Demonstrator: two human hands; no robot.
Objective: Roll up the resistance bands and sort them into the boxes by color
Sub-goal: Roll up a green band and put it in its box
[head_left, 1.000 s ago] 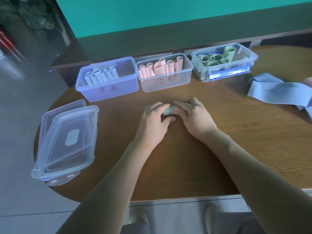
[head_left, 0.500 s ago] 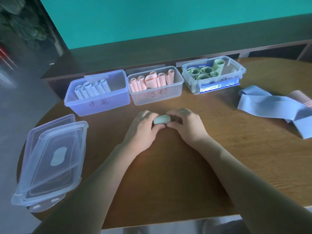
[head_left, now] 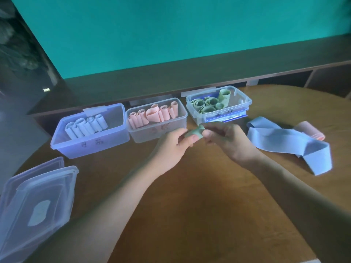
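the rolling step looked finished and the sorting step was in hand: the left hand (head_left: 173, 149) and the right hand (head_left: 228, 141) together pinched a small rolled green band (head_left: 195, 132), lifted above the table (head_left: 199, 205) just in front of the pink box (head_left: 157, 120). the roll sat between the two thumbs, fingers of both hands curled around its ends. judging by color, the next move called for carrying it right and dropping it into the green box (head_left: 218, 105), close beyond the right hand.

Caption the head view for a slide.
Both hands, left hand and right hand, hold a rolled green band before three colour-sorted boxes.
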